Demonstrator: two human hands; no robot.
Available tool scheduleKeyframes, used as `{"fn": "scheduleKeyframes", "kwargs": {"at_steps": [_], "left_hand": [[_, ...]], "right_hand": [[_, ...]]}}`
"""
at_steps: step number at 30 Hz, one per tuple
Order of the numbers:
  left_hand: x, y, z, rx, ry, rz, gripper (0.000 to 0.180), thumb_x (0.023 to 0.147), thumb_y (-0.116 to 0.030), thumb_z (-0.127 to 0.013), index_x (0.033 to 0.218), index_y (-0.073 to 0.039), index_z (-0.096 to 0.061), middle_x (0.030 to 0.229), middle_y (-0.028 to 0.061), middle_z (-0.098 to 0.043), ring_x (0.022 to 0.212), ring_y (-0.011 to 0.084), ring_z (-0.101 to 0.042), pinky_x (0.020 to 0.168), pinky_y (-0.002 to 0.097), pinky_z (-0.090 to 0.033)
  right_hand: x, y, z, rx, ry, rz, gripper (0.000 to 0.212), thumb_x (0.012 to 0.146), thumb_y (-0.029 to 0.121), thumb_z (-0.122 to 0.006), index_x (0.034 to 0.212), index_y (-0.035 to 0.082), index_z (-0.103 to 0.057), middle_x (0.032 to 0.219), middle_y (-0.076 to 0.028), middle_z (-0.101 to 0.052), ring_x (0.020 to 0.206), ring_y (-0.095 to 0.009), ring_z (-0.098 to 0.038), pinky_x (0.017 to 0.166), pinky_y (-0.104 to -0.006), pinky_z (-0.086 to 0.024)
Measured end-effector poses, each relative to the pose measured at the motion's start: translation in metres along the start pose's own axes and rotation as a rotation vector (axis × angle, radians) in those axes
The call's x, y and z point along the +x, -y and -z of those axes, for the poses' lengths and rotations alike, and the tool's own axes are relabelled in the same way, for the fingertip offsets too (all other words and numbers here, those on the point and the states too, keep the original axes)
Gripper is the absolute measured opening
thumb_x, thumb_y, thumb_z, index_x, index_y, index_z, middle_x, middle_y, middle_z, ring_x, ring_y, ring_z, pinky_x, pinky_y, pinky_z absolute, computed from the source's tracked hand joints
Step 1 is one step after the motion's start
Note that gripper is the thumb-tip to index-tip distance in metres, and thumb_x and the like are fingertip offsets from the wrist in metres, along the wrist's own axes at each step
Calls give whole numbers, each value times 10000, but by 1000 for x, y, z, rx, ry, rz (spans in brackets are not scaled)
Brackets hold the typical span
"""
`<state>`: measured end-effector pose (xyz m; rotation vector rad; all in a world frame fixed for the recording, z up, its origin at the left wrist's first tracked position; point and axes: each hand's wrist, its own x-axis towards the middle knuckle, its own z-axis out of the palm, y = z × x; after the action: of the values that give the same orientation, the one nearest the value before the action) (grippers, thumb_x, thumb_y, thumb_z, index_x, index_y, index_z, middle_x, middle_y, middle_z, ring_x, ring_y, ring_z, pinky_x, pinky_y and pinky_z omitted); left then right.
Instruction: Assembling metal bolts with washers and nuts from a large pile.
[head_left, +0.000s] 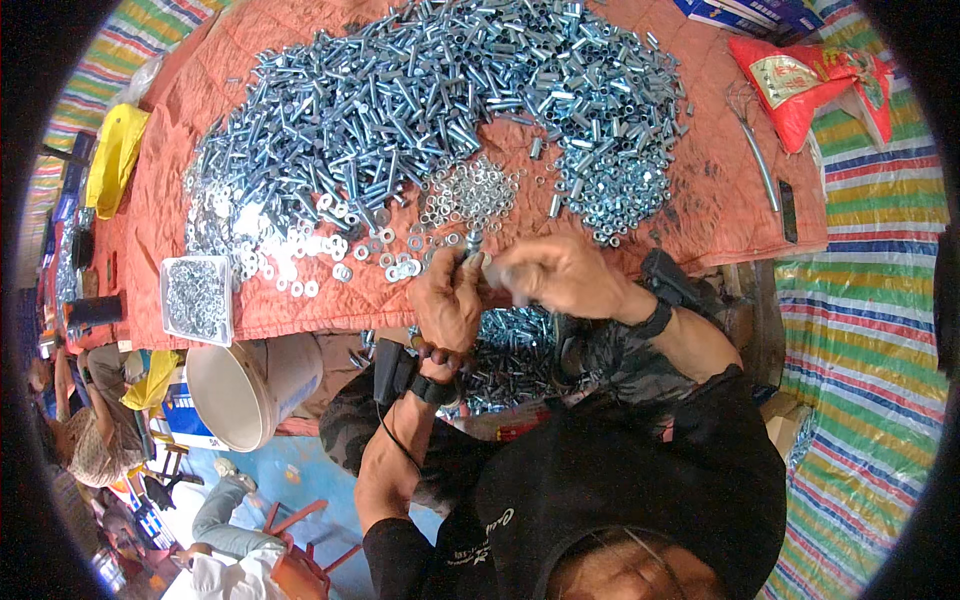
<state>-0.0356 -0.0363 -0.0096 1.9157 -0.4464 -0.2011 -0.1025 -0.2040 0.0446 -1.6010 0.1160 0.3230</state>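
At the near edge of the red quilted cloth point(640, 270), my left hand point(447, 300) is closed in a pinch on a metal bolt point(473, 241), whose end sticks up past the fingertips. My right hand point(565, 275) is just to the right of it, fingers curled and smeared by motion; whether they hold anything is hidden. Beyond the hands lies a small heap of spring washers point(470, 195). Flat washers point(300, 250) are scattered to the left, and hex nuts point(610, 195) are piled to the right. Bolts point(350, 120) and metal sleeves point(600, 90) form a large heap behind.
A clear plastic box point(197, 300) of small metal parts sits at the cloth's left corner, above a white bucket point(235, 395). Finished-looking bolts point(510, 365) lie below the table edge. A wire whisk point(755, 150) and red bag point(800, 90) are right. Other people sit at lower left.
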Motion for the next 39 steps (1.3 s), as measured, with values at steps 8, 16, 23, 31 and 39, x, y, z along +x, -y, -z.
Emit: {"fn": "scheduleKeyframes", "kwargs": {"at_steps": [8, 16, 23, 31, 39], "left_hand": [[-15, 17, -13, 18, 438, -91, 130, 830, -106, -669, 913, -6, -660, 685, 185, -624, 582, 333, -618, 538, 379, -470], [-24, 21, -10, 110, 643, -133, 208, 846, -181, -660, 983, -24, -671, 774, 212, -653, 680, 377, -628, 599, 418, -484], [-15, 5, 5, -77, 194, -76, 294, 860, -85, -621, 1149, -48, -581, 721, 185, -650, 662, 378, -640, 583, 427, -476], [-13, 22, 10, 314, 195, -376, 418, 784, 58, -520, 1179, -63, -586, 927, 212, -617, 709, 407, -617, 555, 461, -475], [-33, 38, 15, 280, 222, -280, 529, 733, -19, -601, 1239, -174, -591, 742, 119, -653, 657, 310, -641, 516, 430, -485]], "right_hand": [[58, -35, 38, -555, -481, 192, 220, 853, 181, -633, 928, -20, -681, 807, -101, -694, 722, -146, -642, 661, -305, -500], [134, -45, 53, -879, -671, 231, 322, 779, 312, -661, 685, 8, -614, 724, -209, -619, 632, -362, -592, 587, -477, -419], [100, -34, 55, -786, -375, 42, 197, 809, 189, -643, 786, -4, -674, 643, -103, -642, 573, -195, -599, 530, -375, -427], [35, -10, 30, -492, 105, 135, 159, 825, 154, -613, 818, 11, -681, 691, -76, -673, 618, -167, -608, 618, -324, -481], [80, -29, 57, -750, -612, 37, 254, 850, 238, -604, 972, 24, -665, 732, -165, -657, 631, -224, -623, 585, -353, -472]]}}
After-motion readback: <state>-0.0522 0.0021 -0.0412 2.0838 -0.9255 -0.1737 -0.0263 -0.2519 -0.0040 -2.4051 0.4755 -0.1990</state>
